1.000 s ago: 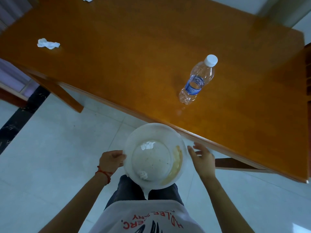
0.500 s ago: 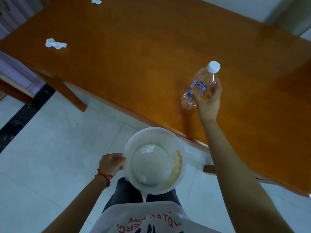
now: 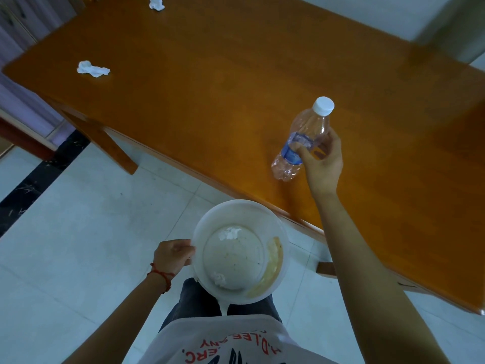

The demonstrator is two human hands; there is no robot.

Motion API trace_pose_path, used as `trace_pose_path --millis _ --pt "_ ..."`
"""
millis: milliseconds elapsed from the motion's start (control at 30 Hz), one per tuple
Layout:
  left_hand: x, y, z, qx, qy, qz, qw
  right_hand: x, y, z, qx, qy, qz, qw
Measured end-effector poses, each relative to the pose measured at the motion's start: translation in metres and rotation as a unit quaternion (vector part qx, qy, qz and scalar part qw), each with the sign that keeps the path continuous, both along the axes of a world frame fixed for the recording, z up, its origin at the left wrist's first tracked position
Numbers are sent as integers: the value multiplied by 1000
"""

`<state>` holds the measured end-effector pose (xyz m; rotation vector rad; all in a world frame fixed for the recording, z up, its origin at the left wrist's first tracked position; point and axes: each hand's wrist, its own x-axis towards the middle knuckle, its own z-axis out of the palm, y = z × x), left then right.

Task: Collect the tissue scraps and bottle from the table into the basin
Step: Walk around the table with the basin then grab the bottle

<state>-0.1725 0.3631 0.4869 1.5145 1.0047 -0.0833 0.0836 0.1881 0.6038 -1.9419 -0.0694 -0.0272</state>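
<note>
A clear plastic bottle (image 3: 307, 132) with a white cap and blue label stands on the orange wooden table (image 3: 223, 88) near its front edge. My right hand (image 3: 321, 164) is wrapped around the bottle's middle. My left hand (image 3: 172, 254) grips the left rim of the white basin (image 3: 284, 248), held below the table edge in front of my body. Two tissue scraps (image 3: 229, 233) lie inside the basin. One crumpled tissue scrap (image 3: 92, 69) rests on the table's left part, and another tissue scrap (image 3: 156, 2) lies at the far top edge.
A table leg (image 3: 115, 151) stands at the left on the pale tiled floor (image 3: 78, 232). A dark floor strip (image 3: 34, 185) runs along the left. A yellowish stain marks the basin's right inner wall.
My right hand left the basin's rim, reached up to the bottle and closed around it. The left hand keeps holding the basin.
</note>
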Motion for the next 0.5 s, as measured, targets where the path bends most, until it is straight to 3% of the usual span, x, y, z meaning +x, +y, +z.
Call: trace_pose_path --millis 267,500 --pt "-3 1 -1 3 11 -15 1000 -76 -6 -18 -20 109 195 974" --pt "-12 1 1 -8 25 36 999 -125 0 -47 -74 165 279 943"
